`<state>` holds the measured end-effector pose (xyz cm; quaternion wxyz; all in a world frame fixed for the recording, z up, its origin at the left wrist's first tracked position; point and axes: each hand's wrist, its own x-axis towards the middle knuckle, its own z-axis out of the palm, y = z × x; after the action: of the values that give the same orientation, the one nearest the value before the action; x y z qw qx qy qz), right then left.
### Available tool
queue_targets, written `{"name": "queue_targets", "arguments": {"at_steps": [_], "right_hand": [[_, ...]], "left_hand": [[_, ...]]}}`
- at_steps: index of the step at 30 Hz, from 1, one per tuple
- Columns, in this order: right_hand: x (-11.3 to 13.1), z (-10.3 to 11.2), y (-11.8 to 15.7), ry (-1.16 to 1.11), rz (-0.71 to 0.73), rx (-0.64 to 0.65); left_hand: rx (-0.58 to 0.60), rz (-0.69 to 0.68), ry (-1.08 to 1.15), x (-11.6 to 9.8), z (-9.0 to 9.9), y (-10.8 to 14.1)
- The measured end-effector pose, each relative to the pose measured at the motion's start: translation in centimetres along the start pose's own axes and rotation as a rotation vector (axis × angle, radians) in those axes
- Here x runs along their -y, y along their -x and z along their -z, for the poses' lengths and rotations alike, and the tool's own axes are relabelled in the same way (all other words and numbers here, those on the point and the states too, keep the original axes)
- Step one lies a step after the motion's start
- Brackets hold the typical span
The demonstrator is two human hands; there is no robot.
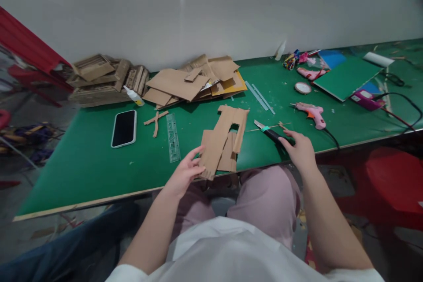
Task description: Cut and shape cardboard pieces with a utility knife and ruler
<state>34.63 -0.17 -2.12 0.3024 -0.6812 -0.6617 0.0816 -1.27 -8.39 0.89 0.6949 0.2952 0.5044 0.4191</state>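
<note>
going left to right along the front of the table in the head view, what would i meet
White-cased black phone, crossed brown cardboard strips, clear plastic ruler, cut brown cardboard, black utility knife with green collar, pink glue gun.

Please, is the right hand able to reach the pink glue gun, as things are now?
Probably yes. The pink glue gun lies just beyond the right hand, and only bare green table shows between them. However, its fingers hold the knife, so it would likely need to put that down first.

Dark-screened phone (124, 128) on green table (76, 167), pink glue gun (312, 113) near purple box (366, 99), red seat (396, 176) at right, grey wall (224, 13)
</note>
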Motion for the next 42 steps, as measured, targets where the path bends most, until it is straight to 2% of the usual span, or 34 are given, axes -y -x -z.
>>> {"name": "queue_targets", "arguments": {"at_steps": [2, 5, 8, 10, 12, 15, 17, 19, 22, 24, 26, 28, 29, 31, 34, 37, 42], "right_hand": [[0.1, -0.7, 0.0, 0.117, 0.079, 0.065], [0.5, -1.3, 0.0, 0.202, 0.140, 0.094], [0.9, -0.9, 0.3, 0.153, 0.085, 0.075], [1.2, -0.3, 0.7, 0.006, -0.059, 0.033], [2.0, 0.3, 1.5, -0.272, -0.248, 0.011], [4.3, 0.6, 3.7, -0.663, -0.456, 0.117], [6.6, 0.4, 5.5, -0.719, -0.479, 0.236], [8.8, -0.3, 7.1, -0.749, -0.461, 0.285], [10.7, -1.3, 8.5, -0.816, -0.507, 0.255], [10.7, -1.8, 8.7, -0.835, -0.542, 0.199], [10.1, -1.8, 8.6, -0.820, -0.545, 0.152], [9.2, -1.7, 8.3, -0.799, -0.532, 0.122], [8.8, -1.6, 8.2, -0.795, -0.529, 0.108], [8.3, -1.3, 8.1, -0.780, -0.536, 0.089], [8.1, -1.2, 8.0, -0.750, -0.530, 0.081], [8.2, -1.1, 8.0, -0.733, -0.499, 0.079], [8.3, -1.0, 7.9, -0.697, -0.482, 0.097]], "left_hand": [[0.038, -0.026, 0.002, 0.7, -1.1, 0.4], [0.006, -0.053, -0.028, 1.9, -2.4, 0.4], [-0.043, -0.069, -0.046, 2.8, -3.3, 0.1], [-0.068, -0.073, -0.044, 3.1, -3.7, -0.1], [-0.074, -0.062, -0.038, 3.2, -4.1, -0.3], [-0.070, -0.062, -0.027, 3.4, -5.0, -0.6], [-0.054, -0.078, -0.023, 3.7, -6.1, -0.7], [-0.011, -0.101, -0.025, 4.1, -7.4, -0.7], [0.059, -0.127, -0.089, 4.6, -8.8, -0.4], [0.100, -0.179, -0.212, 4.4, -8.7, -0.3], [0.092, -0.311, -0.434, 3.8, -7.5, -0.3], [-0.054, -0.506, -0.788, 3.0, -5.4, -0.6], [-0.135, -0.548, -0.981, 2.7, -4.2, -0.8], [-0.247, -0.495, -1.278, 2.3, -1.9, -1.2], [-0.240, -0.465, -1.482, 2.5, 0.0, -1.5], [-0.178, -0.521, -1.520, 3.0, -0.8, -2.0], [-0.104, -0.588, -1.430, 3.6, -5.5, -4.4]]}}
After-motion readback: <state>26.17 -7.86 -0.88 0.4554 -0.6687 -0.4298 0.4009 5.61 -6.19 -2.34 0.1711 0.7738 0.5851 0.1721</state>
